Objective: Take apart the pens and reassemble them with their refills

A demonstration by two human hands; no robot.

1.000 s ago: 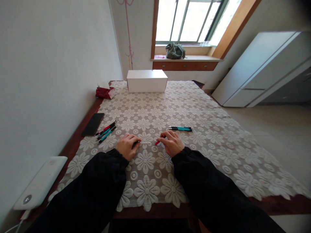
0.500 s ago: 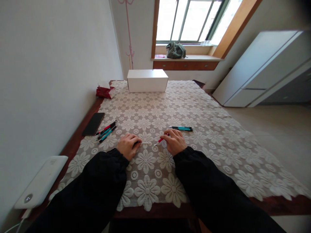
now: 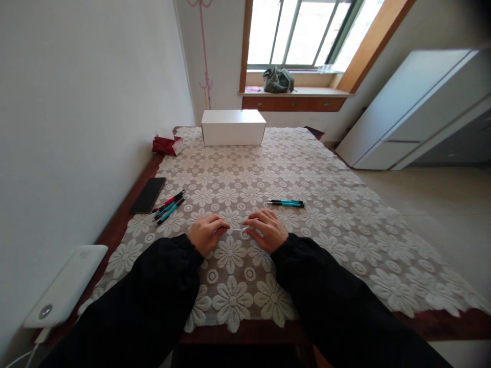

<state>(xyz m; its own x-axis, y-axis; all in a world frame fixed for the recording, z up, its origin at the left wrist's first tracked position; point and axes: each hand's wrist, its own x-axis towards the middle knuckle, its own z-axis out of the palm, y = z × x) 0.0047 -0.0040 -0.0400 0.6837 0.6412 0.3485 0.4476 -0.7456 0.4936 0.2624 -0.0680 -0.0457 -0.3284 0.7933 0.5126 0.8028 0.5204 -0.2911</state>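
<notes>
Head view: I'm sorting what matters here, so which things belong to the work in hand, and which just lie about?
In hand:
left hand
right hand
thin white rod between them
pens at left
pens at right

Lying about:
black phone
white box
red packet
white device

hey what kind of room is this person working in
Likely a room in a home: a table under a lace floral tablecloth, a window sill with a bag on it, and a white cabinet.
</notes>
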